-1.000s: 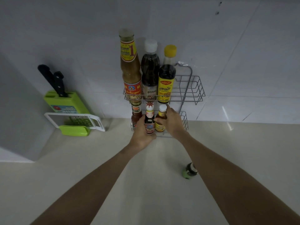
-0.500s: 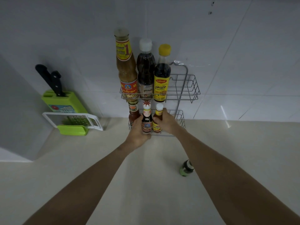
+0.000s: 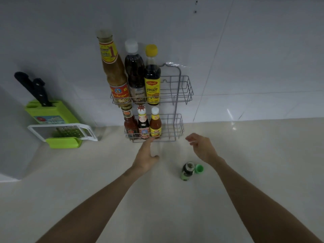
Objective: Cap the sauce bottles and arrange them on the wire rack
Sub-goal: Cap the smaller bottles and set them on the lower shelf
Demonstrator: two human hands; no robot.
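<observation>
Head view looks down at a pale bench (image 3: 73, 181) with a white tiled wall behind it. At the middle of the frame stands the wire rack (image 3: 177, 102) with two shelves. On the top shelf, left side, three tall bottles stand in a row — a tan sauce bottle (image 3: 114, 71), a dark bottle with a white cap (image 3: 134, 72) and a dark bottle with a yellow cap (image 3: 152, 76). On the bottom shelf, just under them, stand three small bottles: a red one (image 3: 130, 123), a dark one with a red and white top (image 3: 143, 124) and an orange one with a white cap (image 3: 155, 123). The right part of each shelf has no bottles.

The left hand (image 3: 146, 156) is open and flat, holding nothing, its fingertips just at the front wire of the bottom shelf. The right hand (image 3: 201, 148) is loose and half curled in the air, right of the rack, and holds nothing.

Below the right hand, a small green bottle (image 3: 187, 171) stands on the bench with no cap on — its green cap (image 3: 199, 168) lies just beside it on the right.

At the left of the frame sit a green knife block (image 3: 50, 111) with black handles and a white grater (image 3: 63, 131).
</observation>
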